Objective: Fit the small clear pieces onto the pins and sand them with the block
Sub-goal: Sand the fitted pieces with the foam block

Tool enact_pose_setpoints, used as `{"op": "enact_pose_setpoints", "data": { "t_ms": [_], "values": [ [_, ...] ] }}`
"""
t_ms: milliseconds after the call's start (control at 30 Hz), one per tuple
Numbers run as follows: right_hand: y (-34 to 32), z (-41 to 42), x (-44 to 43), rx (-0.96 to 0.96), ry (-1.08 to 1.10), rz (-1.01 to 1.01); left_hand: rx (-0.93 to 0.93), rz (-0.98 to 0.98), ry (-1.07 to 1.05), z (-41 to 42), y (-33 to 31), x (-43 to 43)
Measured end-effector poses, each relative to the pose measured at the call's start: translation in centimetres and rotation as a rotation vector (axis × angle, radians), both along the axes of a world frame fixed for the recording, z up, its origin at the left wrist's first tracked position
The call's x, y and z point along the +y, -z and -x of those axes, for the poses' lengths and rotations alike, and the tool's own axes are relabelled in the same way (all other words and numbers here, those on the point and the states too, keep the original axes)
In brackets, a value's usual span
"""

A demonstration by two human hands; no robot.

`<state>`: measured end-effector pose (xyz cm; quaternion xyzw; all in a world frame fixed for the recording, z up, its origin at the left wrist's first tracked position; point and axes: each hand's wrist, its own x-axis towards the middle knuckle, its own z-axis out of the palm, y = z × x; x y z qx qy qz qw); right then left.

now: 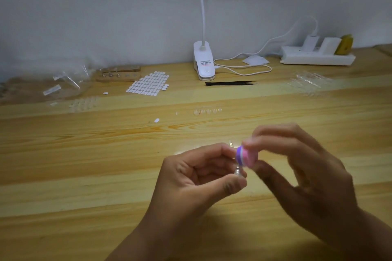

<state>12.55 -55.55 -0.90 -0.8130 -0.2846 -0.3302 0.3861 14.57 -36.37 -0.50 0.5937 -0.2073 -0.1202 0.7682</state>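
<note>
My left hand [201, 176] pinches a small metal pin [237, 171] between thumb and fingers, low over the wooden table [84, 154]. My right hand [301, 171] grips a pink and purple sanding block [247, 157] by thumb and fingertips, its purple face against the top of the pin. Any clear piece on the pin is hidden by the block. A row of several small clear pieces [206, 111] lies on the table beyond the hands. A wooden holder with pins [117, 75] stands at the back left.
A sheet of white oval stickers [148, 83] lies near the holder, with plastic bags [63, 82] to its left. Black tweezers [231, 83], a white clip lamp [203, 63], its cable and a power strip [316, 56] line the back. Clear strips [309, 82] lie at the right.
</note>
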Motion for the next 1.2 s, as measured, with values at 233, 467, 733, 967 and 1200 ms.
{"op": "enact_pose_setpoints", "data": {
  "t_ms": [233, 467, 733, 967, 1200],
  "values": [
    [-0.1, 0.0, -0.5, 0.010, 0.035, -0.022, 0.073, 0.038, 0.073, -0.2, 0.2, 0.1],
    [0.2, 0.0, -0.1, -0.029, 0.047, -0.019, 0.133, 0.111, 0.161, -0.4, 0.5, -0.2],
    [0.6, 0.4, 0.5, -0.099, 0.090, -0.010, 0.258, 0.266, 0.243, -0.2, 0.9, -0.7],
    [0.6, 0.6, 0.7, -0.162, 0.150, 0.075, 0.342, 0.319, 0.261, 0.0, 0.7, -0.9],
    [0.8, 0.5, 0.6, -0.195, 0.157, 0.112, 0.375, 0.354, 0.303, 0.2, 0.4, -0.8]
  ]
}}
